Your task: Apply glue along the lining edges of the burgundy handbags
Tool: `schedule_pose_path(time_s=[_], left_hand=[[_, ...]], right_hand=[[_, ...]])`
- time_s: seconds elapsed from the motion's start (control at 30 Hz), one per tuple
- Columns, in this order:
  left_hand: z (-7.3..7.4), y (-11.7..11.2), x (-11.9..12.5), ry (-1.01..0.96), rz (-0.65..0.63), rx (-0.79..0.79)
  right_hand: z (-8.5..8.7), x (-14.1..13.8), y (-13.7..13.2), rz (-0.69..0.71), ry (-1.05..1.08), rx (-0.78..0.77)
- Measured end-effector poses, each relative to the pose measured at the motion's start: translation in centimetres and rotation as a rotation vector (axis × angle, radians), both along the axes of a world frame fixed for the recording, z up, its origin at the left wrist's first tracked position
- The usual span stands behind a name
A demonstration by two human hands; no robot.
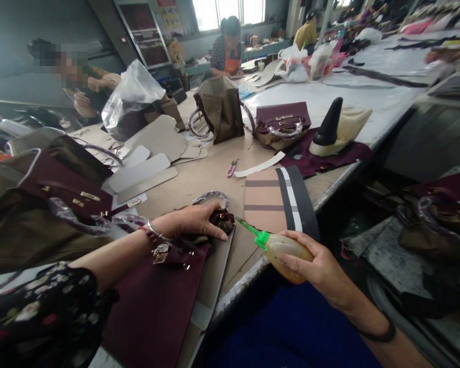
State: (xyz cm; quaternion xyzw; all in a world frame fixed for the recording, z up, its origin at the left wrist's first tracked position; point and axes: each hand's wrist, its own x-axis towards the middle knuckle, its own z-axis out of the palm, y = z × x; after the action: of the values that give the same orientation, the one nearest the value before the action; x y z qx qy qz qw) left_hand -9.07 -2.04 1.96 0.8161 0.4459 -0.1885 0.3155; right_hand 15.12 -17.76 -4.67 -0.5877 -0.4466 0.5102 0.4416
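Observation:
My right hand (310, 260) is wrapped round a squeeze bottle (287, 250) of yellowish liquid, its green nozzle pointing up and left toward the handbag. My left hand (197, 221) presses on the upper part of a maroon handbag (157, 301) that lies on the table's near edge, thumb and fingers over its gathered brown and maroon material. A plastic-wrapped handle (213, 196) arches just beyond those fingers. Gold-coloured metal fittings (161, 254) show below my wrist. The nozzle tip is close to my left thumb, apart from it. What lies under my left palm is hidden.
Right of centre lie a striped panel (266, 197), pink thread snips (232, 167) and a pale strip (260, 164). A black cone (328, 125) stands behind. Finished-looking bags (220, 110) and grey board pieces (141, 171) cover the far side. Other people (228, 48) work around the table.

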Motion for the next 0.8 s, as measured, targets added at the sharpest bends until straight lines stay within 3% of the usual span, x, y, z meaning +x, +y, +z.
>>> schedule_pose_path(time_s=[0.2,0.4,0.53,0.8], left_hand=[[-0.7,0.4,-0.1,-0.071,0.086,-0.031],[-1.4,1.4,-0.5,-0.162,0.147,-0.115],[-1.4,2.1,-0.5,-0.175,0.143,-0.201],[-0.5,2.6,-0.2,-0.068,0.182,-0.177]], right_hand=[[0.3,1.4,0.1,0.111,-0.199,-0.024],[0.8,1.7,0.9,0.135,-0.442,0.104],[0.0,2.4,1.9,0.242,-0.562,0.206],[-0.5,3.2,4.7,0.451,-0.806,0.228]])
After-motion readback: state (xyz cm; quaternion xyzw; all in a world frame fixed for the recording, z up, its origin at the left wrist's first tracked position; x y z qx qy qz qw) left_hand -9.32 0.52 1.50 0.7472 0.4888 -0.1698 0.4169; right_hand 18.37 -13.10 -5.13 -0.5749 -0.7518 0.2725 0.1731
